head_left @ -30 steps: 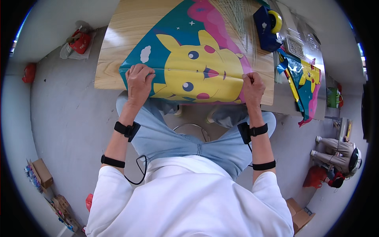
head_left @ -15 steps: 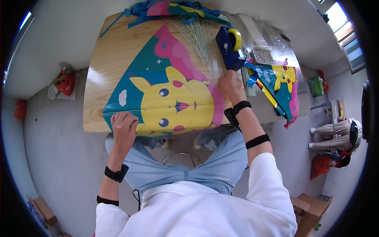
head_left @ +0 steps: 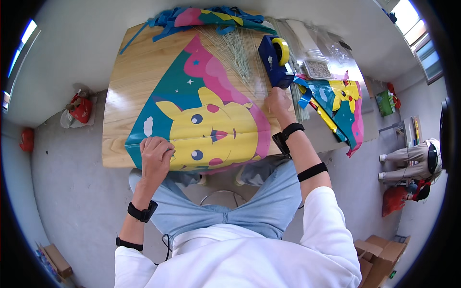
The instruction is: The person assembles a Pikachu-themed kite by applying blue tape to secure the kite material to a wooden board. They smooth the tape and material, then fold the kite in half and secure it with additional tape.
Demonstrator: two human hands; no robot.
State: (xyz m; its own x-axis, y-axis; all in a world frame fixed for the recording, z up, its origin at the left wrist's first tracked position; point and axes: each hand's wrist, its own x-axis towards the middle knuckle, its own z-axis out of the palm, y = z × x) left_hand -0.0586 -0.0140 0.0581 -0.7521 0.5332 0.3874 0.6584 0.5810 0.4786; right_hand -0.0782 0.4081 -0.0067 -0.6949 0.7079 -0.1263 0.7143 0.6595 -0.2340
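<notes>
A large kite sail [head_left: 211, 139], printed with a yellow cartoon animal on teal and pink, lies flat on the wooden table. A straight line, perhaps a crease or thin rod, crosses it lengthwise. My left hand [head_left: 155, 156] rests on the sail near its left corner, fingers bent and pressed together; what they pinch is hidden. My right hand [head_left: 280, 102] is closed at the near end of a blue tape dispenser [head_left: 275, 67] holding a yellow tape roll [head_left: 280, 51]. Whatever is between its fingers cannot be made out.
Thin pale rods [head_left: 237, 55] lie scattered behind the sail. Another folded kite [head_left: 341, 103] is at the right, by a clear box of small parts [head_left: 318, 68]. Blue ribbons [head_left: 168, 21] heap at the table's far edge [head_left: 144, 26]. Another person [head_left: 418, 161] works at the far right.
The view has shifted slightly. My left hand still lies near the sail's left corner, and my right hand stays by the tape dispenser. Neither hand has clearly taken or let go of anything.
</notes>
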